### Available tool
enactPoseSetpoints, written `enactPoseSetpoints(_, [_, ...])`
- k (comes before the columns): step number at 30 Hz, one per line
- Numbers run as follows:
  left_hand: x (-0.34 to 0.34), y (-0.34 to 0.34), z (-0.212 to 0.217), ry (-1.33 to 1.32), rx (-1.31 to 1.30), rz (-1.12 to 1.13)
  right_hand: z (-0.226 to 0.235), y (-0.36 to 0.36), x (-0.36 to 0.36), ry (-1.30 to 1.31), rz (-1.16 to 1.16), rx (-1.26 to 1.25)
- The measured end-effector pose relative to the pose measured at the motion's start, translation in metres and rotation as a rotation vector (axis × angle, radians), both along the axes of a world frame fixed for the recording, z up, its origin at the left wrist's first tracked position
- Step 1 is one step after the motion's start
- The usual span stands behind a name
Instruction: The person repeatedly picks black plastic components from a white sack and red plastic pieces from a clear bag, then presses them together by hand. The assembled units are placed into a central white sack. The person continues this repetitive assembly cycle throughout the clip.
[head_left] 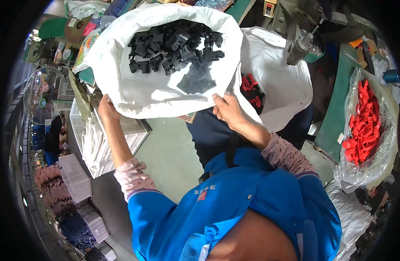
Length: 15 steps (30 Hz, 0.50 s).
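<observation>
We see the big white woven sack (156, 93) first, held up w/ its mouth open toward us, filling the upper middle of the view. Both hands grip its near rim: left hand (107, 108) closed on the lower-left edge, right hand (228, 108) closed on the lower-right edge, fingers curled over the fabric. Inside it, toward the upper part, sits a heap of black plastic parts (178, 50), piled loose.

Behind and to the right of that sack is a second white sack (280, 82), w/ a few red plastic parts (251, 89) showing at its opening, just beside the right hand.

Far right, a clear plastic bag (383, 143) bulges w/ more red parts (363, 126); it leans against the edge of the green surface (339, 104).

Lower left, white plastic crates (100, 148) stand on the grey floor (169, 156), just below the left forearm. Further left, a floor fan (43, 95) w/ a wire guard.

Top right, a grey machine (302, 41) rises above the second sack; details too bent by the lens to tell more.

Our blue jacket (235, 204) w/ patterned sleeve covers fills the bottom.
</observation>
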<state>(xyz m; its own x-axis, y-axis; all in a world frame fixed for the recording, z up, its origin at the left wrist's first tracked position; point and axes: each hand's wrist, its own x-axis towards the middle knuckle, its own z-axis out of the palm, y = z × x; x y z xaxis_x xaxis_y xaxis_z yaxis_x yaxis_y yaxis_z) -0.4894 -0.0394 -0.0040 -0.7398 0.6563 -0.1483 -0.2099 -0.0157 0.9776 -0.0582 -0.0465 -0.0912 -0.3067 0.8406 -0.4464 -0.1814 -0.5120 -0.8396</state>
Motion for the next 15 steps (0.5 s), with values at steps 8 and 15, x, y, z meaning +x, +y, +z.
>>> enactPoseSetpoints(8, [0.228, -0.037, 0.028, 1.203, 0.123, -0.338, 0.002, -0.013, 0.008, 0.068, 0.025, -0.150])
enactPoseSetpoints(15, [0.284, 0.008, -0.057, 1.318, -0.233, -1.088, 0.060, -0.056, 0.116, -0.186, 0.051, 0.352])
